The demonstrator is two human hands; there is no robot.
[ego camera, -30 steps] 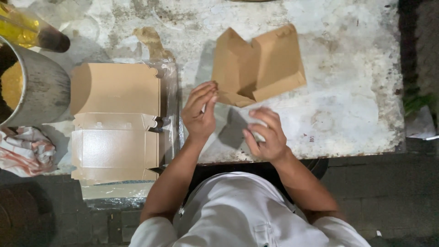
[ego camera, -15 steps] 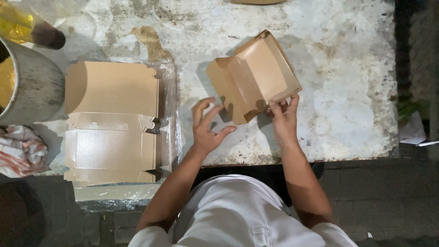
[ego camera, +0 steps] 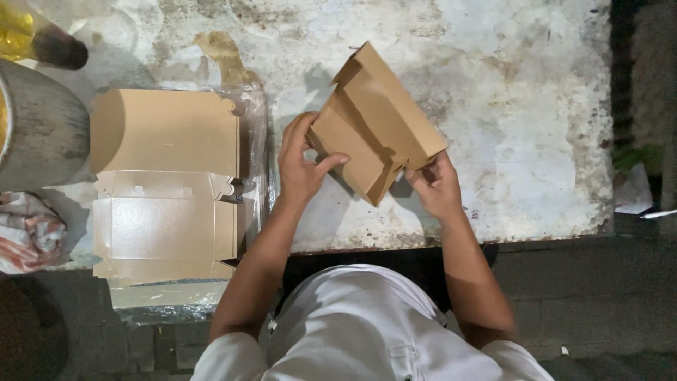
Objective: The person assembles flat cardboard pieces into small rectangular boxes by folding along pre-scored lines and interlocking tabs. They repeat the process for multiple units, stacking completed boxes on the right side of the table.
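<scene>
Now my left hand grips the brown cardboard box at its nine o'clock edge, thumb pressed across its face, fingers curled behind. Over at five o'clock, my right hand pinches a flap. Half-folded, the box tilts above the stained white table. Flat cardboard blanks lie stacked toward nine o'clock.
</scene>
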